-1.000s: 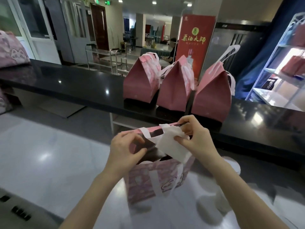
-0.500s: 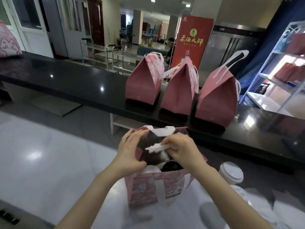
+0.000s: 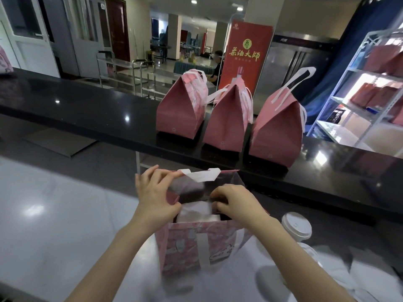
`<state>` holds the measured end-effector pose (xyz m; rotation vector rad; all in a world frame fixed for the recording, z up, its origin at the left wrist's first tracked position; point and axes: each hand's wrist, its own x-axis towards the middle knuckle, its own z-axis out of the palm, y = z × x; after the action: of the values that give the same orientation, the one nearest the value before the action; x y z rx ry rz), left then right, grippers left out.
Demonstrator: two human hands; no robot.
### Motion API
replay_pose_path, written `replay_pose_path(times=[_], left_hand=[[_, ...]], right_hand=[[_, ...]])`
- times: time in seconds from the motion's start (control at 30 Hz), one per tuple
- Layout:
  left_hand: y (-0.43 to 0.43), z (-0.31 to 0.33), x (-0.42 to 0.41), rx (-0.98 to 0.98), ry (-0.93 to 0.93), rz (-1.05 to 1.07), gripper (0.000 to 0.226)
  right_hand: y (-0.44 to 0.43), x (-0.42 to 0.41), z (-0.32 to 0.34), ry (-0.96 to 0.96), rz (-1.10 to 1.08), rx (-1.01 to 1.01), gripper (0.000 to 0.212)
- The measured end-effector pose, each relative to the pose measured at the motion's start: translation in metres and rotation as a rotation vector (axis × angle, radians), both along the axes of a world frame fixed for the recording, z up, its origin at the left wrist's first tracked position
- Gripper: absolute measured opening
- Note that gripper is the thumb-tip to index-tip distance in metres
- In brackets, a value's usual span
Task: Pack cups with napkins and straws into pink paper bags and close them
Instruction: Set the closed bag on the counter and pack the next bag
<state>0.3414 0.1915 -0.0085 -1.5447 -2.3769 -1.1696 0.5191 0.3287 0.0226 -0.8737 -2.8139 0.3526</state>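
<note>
An open pink paper bag (image 3: 192,243) with white handles stands on the shiny worktop in front of me. My left hand (image 3: 156,192) pinches its left rim and holds the mouth apart. My right hand (image 3: 236,202) reaches down into the bag, fingers curled over a white napkin (image 3: 197,212) that lies on top of a cup inside. Whether the fingers still grip the napkin is hidden. A white-lidded cup (image 3: 296,225) stands just right of the bag, behind my right forearm.
Three closed pink bags (image 3: 181,110) (image 3: 226,120) (image 3: 277,127) stand in a row on the raised black counter (image 3: 87,105) behind. A white shelf rack (image 3: 357,101) with more bags is at far right. A red banner (image 3: 246,55) stands beyond the counter.
My right hand has carried the white napkin from above the bag's mouth down inside it. My left hand has shifted to the bag's left rim.
</note>
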Motion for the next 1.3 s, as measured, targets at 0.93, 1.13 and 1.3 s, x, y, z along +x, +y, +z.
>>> replay_pose_path(times=[0.93, 1.13, 1.3], left_hand=[[0.205, -0.02, 0.457, 0.079, -0.069, -0.662, 0.032], [0.257, -0.085, 0.563, -0.192, -0.091, -0.83, 0.03], [0.284, -0.131, 0.615, -0.368, -0.083, -0.875, 0.032]], right_hand=[[0.102, 0.495, -0.065, 0.229, -0.537, -0.168, 0.016], [0.126, 0.611, -0.12, 0.151, -0.886, -0.339, 0.037], [0.134, 0.627, -0.173, 0.069, -1.014, -0.4, 0.049]])
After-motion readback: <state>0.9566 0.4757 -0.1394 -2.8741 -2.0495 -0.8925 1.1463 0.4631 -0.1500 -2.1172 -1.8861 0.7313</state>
